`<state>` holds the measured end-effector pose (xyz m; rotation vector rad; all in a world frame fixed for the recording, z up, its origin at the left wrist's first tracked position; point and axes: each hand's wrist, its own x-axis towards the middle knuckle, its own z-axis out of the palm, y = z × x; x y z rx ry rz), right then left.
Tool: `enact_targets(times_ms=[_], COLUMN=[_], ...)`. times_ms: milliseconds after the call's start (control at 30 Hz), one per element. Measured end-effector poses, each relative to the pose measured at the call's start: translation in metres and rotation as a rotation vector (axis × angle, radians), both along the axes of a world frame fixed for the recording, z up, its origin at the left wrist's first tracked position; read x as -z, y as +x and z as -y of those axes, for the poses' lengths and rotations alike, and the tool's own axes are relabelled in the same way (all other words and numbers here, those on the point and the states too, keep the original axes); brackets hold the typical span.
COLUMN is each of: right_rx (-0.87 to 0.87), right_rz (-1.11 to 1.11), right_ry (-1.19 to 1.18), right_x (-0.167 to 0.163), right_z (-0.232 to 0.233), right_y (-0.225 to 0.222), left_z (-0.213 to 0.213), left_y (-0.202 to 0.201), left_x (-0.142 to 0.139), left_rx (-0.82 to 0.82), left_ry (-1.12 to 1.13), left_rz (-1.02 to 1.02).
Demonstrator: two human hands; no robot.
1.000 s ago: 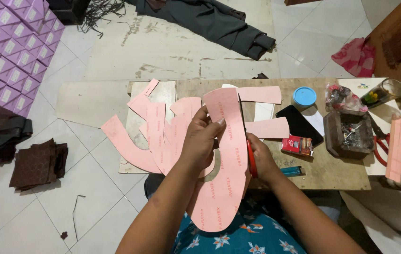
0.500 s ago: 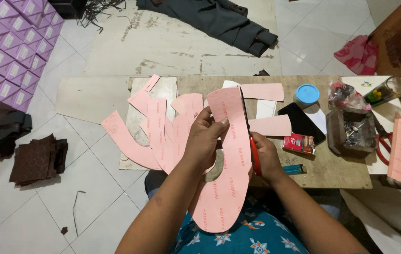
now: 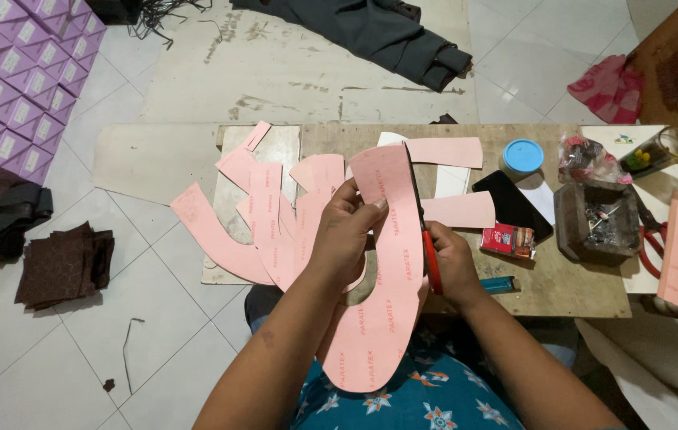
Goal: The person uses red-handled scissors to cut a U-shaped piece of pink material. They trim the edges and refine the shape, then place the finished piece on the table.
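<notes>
My left hand (image 3: 347, 231) grips a long pink insole-shaped sheet (image 3: 382, 310) near its upper part, holding it up over my lap. My right hand (image 3: 452, 263) is closed on red-handled scissors (image 3: 426, 239), whose dark blades run up along the sheet's right edge toward its top. Several pink curved offcuts (image 3: 227, 231) lie fanned out on the wooden board (image 3: 570, 287) just left of my left hand. Two pink rectangular strips (image 3: 454, 151) lie beyond the scissors.
On the board to the right sit a black phone (image 3: 510, 203), a red packet (image 3: 508, 239), a blue lighter (image 3: 502, 284), a blue lid (image 3: 523, 155), a box of small parts (image 3: 597, 223) and a glass (image 3: 661, 151). Purple boxes (image 3: 12, 72) are stacked far left; dark cloth (image 3: 60, 263) lies on the tiled floor.
The scissor blades have moved further up along the right edge of the pink sheet. Both hands stay in nearly the same place.
</notes>
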<state>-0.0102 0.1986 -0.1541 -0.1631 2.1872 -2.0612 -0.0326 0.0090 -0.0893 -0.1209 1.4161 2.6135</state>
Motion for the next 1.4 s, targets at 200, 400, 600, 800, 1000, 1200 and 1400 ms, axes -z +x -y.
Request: enact_targets(times_ms=[200, 400, 600, 800, 1000, 1200, 1400], right_rx=[-0.012, -0.018, -0.019, -0.006, -0.017, -0.004, 0.001], right_rz=[-0.095, -0.078, -0.085, -0.119, -0.019, -0.040, -0.130], right_ry=[0.017, 0.003, -0.019, 0.056, -0.074, -0.020, 0.046], right_x=[-0.006, -0.004, -0.001, -0.003, 0.001, 0.007, 0.007], right_z=[0.002, 0.001, -0.001, 0.000, 0.003, -0.001, -0.002], right_y=[-0.001, 0.002, 0.001, 0.000, -0.002, -0.001, 0.000], left_z=[-0.001, -0.002, -0.003, -0.004, -0.003, -0.002, -0.003], left_y=[0.001, 0.001, 0.000, 0.000, 0.001, 0.003, 0.004], left_x=[0.004, 0.009, 0.011, 0.006, 0.007, 0.009, 0.011], left_rx=[0.024, 0.018, 0.023, 0.016, 0.019, 0.019, 0.018], left_ry=[-0.073, -0.051, -0.055, -0.078, -0.089, -0.105, -0.084], left_rz=[0.067, 0.064, 0.076, 0.092, 0.057, 0.109, 0.104])
